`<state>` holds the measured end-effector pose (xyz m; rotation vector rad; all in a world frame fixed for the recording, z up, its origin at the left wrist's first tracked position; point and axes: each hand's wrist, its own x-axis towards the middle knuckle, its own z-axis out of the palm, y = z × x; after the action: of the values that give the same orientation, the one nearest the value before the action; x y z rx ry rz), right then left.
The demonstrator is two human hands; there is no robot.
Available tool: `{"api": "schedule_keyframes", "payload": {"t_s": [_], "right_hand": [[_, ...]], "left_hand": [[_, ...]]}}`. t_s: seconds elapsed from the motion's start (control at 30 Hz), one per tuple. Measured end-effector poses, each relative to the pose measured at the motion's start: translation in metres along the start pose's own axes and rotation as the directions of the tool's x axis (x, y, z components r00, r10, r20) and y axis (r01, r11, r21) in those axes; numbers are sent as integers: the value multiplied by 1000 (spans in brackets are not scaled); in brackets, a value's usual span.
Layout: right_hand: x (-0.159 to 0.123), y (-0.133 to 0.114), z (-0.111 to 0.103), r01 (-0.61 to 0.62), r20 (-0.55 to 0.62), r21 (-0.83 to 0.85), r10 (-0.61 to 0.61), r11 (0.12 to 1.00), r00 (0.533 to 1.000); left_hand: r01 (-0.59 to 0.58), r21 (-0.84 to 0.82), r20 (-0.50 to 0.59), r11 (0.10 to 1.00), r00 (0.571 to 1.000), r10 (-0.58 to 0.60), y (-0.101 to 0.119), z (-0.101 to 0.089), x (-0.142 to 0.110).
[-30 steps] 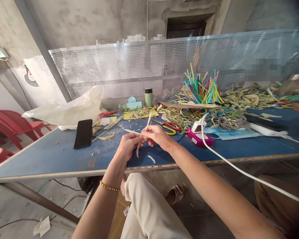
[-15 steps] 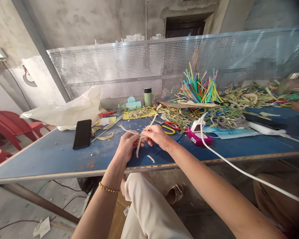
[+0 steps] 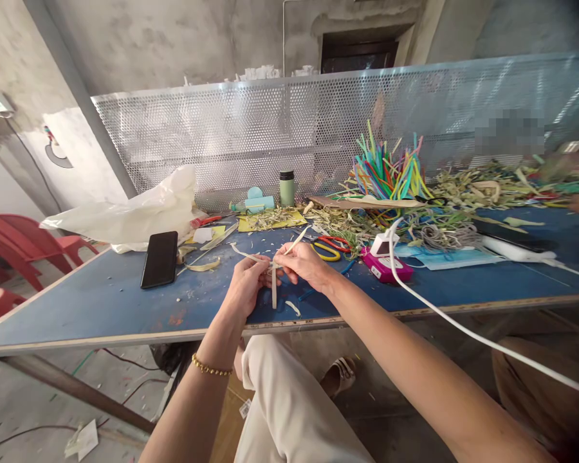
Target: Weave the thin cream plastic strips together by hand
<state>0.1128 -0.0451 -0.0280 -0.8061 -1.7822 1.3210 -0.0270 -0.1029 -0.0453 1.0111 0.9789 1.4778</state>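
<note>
Close together over the front of the blue table, my left hand (image 3: 248, 278) and my right hand (image 3: 303, 263) pinch pale flat plant-fibre strips (image 3: 274, 287) that cross between the fingertips. One strip end hangs straight down towards me, another slants up to the right past my right hand, and a third sticks out to the upper left. Where the strips cross is partly hidden by my fingers. A small pale scrap (image 3: 293, 308) lies on the table just below my right hand. Scissors with yellow and red handles (image 3: 329, 251) lie just beyond my right hand.
A black phone (image 3: 159, 260) lies to the left, near a white plastic bag (image 3: 139, 209). To the right are a magenta box (image 3: 386, 267) with a white charger and cable, a blue mask (image 3: 456, 258) and colourful pipe-like strips (image 3: 388, 167). A green bottle (image 3: 286, 188) stands behind. Another person's hand shows far right.
The hanging strip end has swung from a leftward slant to nearly vertical. The upper right end has tilted further right. My hands hold almost the same place.
</note>
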Motion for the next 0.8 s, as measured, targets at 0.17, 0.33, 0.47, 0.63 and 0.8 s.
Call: {"api": "schedule_keyframes", "payload": {"t_s": [0.17,0.33,0.47,0.63,0.8], "right_hand": [[0,2,-1,17,43,-3,-17,1000,999],[2,6,-1,3,-23,34,-2,999,1000],[5,10,-2,14,-31,-26,-14,1000,999],[4,8,-1,26,-86,-89,-33,996,996],[3,6,2,23,-137,-120,-40,993,990]], "left_hand": [[-34,48,-4,998,999,34,0,-2,0],[-51,1,-65,999,997,51,-2,-4,0],[-60,-2,-87,998,994,60,-1,-3,-1],[-52,-32,-74,998,996,49,-1,-2,0],[-73,-23,-98,997,993,70,-5,-3,2]]}}
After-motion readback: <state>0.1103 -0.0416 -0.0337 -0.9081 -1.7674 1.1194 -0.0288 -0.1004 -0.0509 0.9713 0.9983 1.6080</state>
